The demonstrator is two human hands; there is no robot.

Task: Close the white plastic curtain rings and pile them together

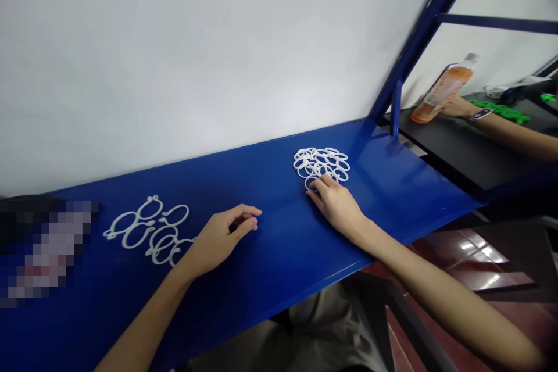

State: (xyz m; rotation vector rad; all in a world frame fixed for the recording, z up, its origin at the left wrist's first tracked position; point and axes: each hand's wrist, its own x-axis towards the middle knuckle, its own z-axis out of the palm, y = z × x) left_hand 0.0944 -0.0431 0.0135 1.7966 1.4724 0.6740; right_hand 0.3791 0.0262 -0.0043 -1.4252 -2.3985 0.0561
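- On the blue bench point(270, 256), white loops point(321, 164) lie heaped at the right grip point(337, 202); whether pinching, I cannot tell.
- Left grip point(221, 239): fingers parted, empty.
- Handling: likely light, springy; lift by one rim.

Passable between left hand point(221, 239) and right hand point(339, 204), over blue tabletop point(272, 253). Cluttered left of left hand by scattered rings point(150, 223); blocked at right hand by ring cluster point(321, 164), ahead of both by wall point(209, 58).

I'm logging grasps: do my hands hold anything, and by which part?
The left hand appears empty. The right hand is at the near edge of a white ring; whether gripped cannot be told.
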